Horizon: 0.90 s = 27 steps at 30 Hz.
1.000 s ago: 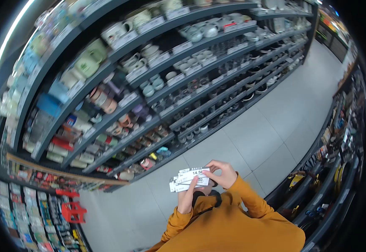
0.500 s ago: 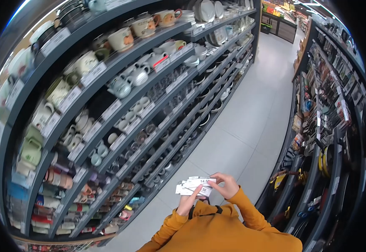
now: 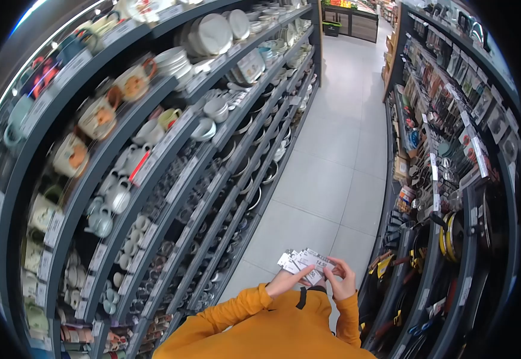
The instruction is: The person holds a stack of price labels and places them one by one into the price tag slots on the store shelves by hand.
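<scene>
Left hand (image 3: 280, 283): closed, thumb clamps a fan of price labels (image 3: 304, 261). Right hand (image 3: 344, 282): finger and thumb pinch their right end. Labels: before the torso, roughly crosswise; light, probably bendable, apt to slide; edges suit gripping. Beyond: floor (image 3: 308, 185), mugs (image 3: 97, 118).

Blurring small print on the tags (image 3: 301, 261) — hiding part under the left thumb (image 3: 306, 271). Cutting the sweater (image 3: 254, 329) off at the bottom edge — showing shelf labels (image 3: 73, 69) too small to read.
</scene>
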Tool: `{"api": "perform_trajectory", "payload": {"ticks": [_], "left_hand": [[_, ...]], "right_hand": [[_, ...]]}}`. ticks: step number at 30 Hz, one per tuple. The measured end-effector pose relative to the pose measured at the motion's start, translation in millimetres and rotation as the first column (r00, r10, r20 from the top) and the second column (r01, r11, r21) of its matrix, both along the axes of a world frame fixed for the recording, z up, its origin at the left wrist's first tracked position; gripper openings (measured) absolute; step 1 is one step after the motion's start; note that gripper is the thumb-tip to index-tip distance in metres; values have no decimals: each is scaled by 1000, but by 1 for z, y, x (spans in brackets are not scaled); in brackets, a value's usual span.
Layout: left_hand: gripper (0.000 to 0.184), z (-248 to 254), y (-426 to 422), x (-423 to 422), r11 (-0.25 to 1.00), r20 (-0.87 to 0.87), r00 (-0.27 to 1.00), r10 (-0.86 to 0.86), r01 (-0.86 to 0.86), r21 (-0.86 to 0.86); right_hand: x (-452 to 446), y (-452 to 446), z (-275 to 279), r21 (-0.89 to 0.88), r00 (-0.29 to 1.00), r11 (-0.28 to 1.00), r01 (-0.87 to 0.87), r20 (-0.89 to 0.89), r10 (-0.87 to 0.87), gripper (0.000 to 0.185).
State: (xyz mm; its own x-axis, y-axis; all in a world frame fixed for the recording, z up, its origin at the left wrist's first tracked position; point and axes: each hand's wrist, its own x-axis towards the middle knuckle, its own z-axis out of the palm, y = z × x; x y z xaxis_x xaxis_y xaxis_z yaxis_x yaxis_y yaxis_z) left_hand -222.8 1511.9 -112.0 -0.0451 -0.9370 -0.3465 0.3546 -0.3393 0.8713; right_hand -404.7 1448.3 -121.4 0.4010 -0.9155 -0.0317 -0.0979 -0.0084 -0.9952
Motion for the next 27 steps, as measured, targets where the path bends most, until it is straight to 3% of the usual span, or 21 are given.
{"api": "perform_trajectory", "payload": {"ticks": [2, 7, 13, 18, 22, 27], "left_hand": [[35, -9, -39, -10, 999, -34, 999, 20, -19, 43], [33, -23, -143, -43, 986, -100, 995, 23, -6, 168], [31, 10, -290, -70, 992, -156, 988, 17, 2, 126], [32, 23, -380, -53, 996, -185, 980, 71, -60, 66], [34, 0, -426, -17, 991, -247, 961, 124, -110, 70], [40, -18, -469, 63, 982, -364, 919, 152, -183, -50]], "right_hand": [[-6, -39, -2, 12, 1000, 1000, 1, -3, -1, 26], [-37, -163, -3, -154, 990, 988, -9, -143, -13, 24], [-56, -335, 45, -325, 948, 945, 24, -292, -124, 23], [-17, -430, 49, -293, 999, 955, 38, -21, -46, 17], [29, -476, 31, -186, 999, 981, -48, 14, 51, 18], [97, -543, 11, -140, 981, 973, -182, 36, 189, 17]]}}
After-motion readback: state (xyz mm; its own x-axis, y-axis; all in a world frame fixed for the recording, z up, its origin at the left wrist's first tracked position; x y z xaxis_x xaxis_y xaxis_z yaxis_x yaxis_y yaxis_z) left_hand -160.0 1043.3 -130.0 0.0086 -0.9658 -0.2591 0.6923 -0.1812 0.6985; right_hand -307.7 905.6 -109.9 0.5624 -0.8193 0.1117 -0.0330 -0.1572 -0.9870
